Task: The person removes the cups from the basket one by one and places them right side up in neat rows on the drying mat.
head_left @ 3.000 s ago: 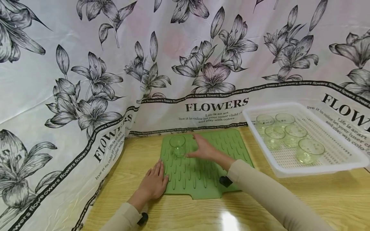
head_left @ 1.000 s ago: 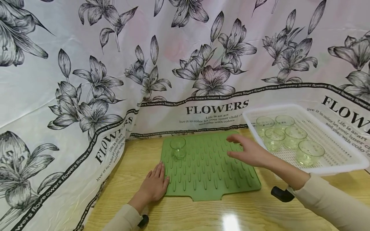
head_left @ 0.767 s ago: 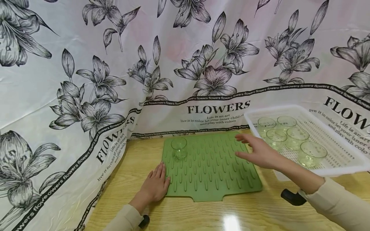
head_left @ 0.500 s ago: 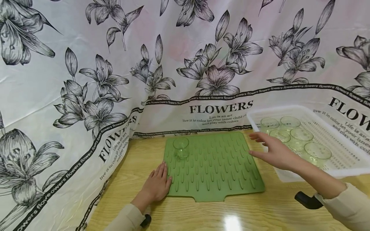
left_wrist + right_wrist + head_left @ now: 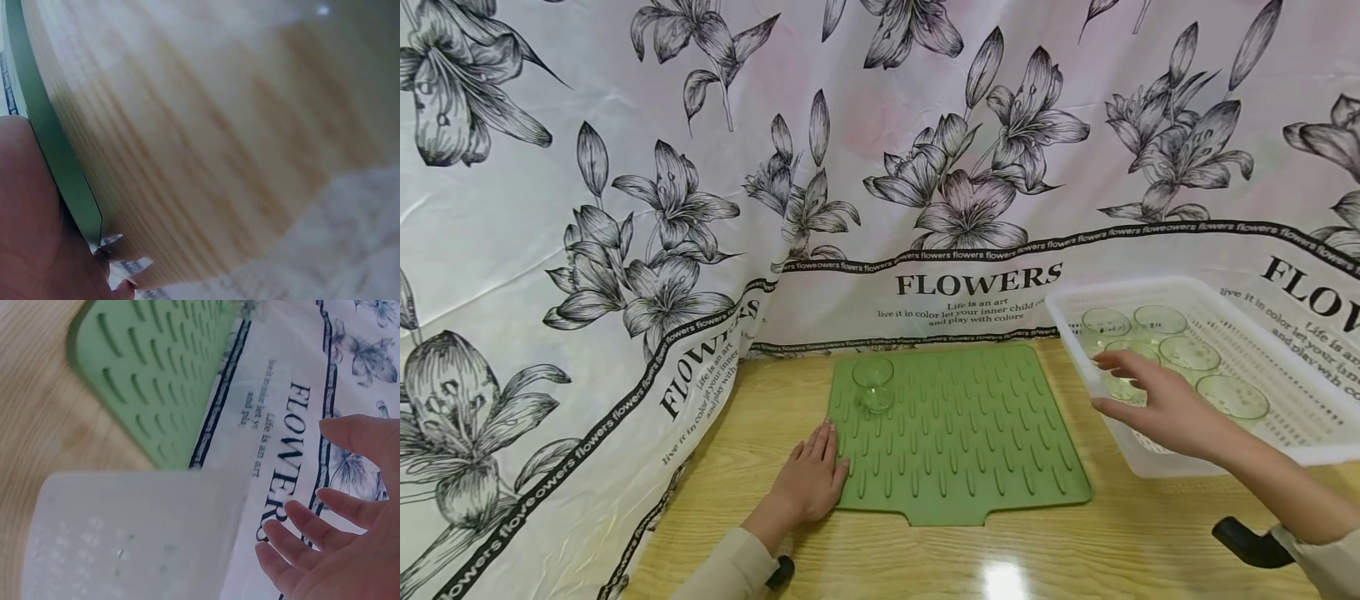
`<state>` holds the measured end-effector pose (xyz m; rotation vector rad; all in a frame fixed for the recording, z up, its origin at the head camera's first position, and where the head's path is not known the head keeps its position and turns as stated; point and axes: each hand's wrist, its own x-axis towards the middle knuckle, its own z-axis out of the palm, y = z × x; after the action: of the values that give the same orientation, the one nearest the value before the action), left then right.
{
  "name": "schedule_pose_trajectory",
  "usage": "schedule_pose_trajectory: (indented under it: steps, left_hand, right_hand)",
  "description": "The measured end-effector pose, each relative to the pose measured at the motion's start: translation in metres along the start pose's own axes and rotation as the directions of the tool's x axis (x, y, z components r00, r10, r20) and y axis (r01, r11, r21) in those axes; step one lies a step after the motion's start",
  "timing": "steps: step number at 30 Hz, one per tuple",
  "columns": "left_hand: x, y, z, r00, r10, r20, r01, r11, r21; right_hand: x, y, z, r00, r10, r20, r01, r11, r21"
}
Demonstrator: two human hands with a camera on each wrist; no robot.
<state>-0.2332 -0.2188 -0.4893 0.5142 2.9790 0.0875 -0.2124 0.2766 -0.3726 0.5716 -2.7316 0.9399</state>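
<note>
A clear greenish drinking glass (image 5: 874, 385) stands on the back left part of a green ridged mat (image 5: 955, 450). Flat on the table, my left hand (image 5: 808, 475) rests with its fingertips at the mat's left edge. My right hand (image 5: 1161, 404) hangs over the near left rim of a white plastic basket (image 5: 1165, 465), holding nothing, its thumb and fingers spread apart. Several similar glasses stand in the basket; one glass (image 5: 1131, 358) is partly hidden behind the right hand, and another glass (image 5: 1232, 398) is just right of it.
The wooden table (image 5: 865, 558) reaches under the mat and basket. A white curtain (image 5: 970, 292) with black lily prints hangs along the back and left side. Black wrist mounts show at both sleeves.
My right hand has moved from beside the glass on the mat rightward to the basket, fingers staying apart. The left hand has kept its place, and the view has shifted slightly.
</note>
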Motion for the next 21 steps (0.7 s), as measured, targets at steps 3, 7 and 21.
schedule_pose_trajectory:
  steps: [3, 7, 21]
  left_hand:
    - [0.0, -0.001, 0.001, 1.0, -0.008, 0.009, 0.008, 1.0, 0.014]
    - [0.001, -0.001, 0.002, 1.0, -0.014, 0.018, 0.013, 1.0, 0.011]
    - [-0.001, 0.003, -0.005, 0.999, -0.029, 0.027, 0.029, 0.999, 0.027]
  right_hand:
    - [-0.003, 0.008, -0.002, 1.0, 0.004, -0.012, -0.004, 1.0, -0.023]
    - [-0.009, 0.02, -0.004, 0.999, 0.0, -0.039, -0.002, 0.999, -0.039]
    - [-0.029, 0.063, -0.022, 0.995, -0.015, -0.098, -0.003, 0.984, -0.176]
